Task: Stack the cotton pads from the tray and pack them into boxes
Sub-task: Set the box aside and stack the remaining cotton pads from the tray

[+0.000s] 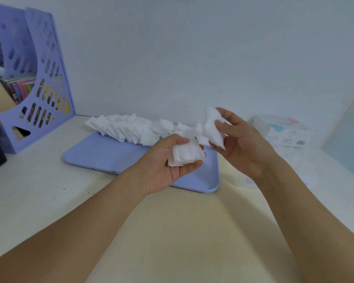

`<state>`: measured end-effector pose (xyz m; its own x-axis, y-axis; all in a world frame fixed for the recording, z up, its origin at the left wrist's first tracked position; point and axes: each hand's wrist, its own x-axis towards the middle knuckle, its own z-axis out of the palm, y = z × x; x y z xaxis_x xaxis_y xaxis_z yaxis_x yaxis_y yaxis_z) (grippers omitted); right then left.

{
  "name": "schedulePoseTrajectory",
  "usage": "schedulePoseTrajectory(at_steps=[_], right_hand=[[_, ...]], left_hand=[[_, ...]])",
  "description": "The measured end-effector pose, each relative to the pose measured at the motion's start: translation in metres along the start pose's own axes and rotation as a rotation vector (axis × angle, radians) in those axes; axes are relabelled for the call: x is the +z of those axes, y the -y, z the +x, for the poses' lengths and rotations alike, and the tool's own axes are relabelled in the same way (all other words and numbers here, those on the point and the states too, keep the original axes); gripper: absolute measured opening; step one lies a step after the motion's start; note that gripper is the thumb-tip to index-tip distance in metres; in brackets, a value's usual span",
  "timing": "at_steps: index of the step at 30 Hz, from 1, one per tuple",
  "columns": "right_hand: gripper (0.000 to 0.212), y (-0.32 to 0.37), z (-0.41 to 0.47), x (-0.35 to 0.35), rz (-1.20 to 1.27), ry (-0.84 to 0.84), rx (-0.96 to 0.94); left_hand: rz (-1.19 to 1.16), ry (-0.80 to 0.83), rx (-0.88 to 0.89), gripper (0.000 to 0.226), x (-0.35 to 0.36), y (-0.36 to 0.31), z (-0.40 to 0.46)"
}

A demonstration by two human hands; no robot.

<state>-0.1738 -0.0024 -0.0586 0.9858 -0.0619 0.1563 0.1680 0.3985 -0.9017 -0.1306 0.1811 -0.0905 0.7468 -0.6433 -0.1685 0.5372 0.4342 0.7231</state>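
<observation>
Cotton pads (185, 153) — held in both hands (168, 160).

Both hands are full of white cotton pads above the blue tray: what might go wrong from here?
1. The left hand holds a small stack of white cotton pads loosely fanned; merging could splay it.
2. The right hand pinches an uneven bunch of pads; some may drop.
3. The long row of loose pads overhangs the blue plastic tray at its far edge; a nudge could spill pads.

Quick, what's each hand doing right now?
Left hand: holds a stack of cotton pads.
Right hand: pinches a few more pads.
</observation>
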Motion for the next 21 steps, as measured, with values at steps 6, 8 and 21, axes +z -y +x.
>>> schedulePoseTrajectory(at_steps=[6,8,21], right_hand=[[0.045,0.001,-0.002,-0.003,-0.065,0.039,0.135],[0.042,-0.002,-0.002,-0.003,-0.18,0.045,0.144],[0.031,-0.018,0.001,-0.002,-0.533,0.036,0.082]], left_hand=[[0.026,0.024,0.03,0.054,-0.001,0.002,-0.001],[0.036,0.013,0.036,0.056,-0.002,0.002,-0.001],[0.111,0.034,0.057,0.034,-0.002,0.001,0.0]])
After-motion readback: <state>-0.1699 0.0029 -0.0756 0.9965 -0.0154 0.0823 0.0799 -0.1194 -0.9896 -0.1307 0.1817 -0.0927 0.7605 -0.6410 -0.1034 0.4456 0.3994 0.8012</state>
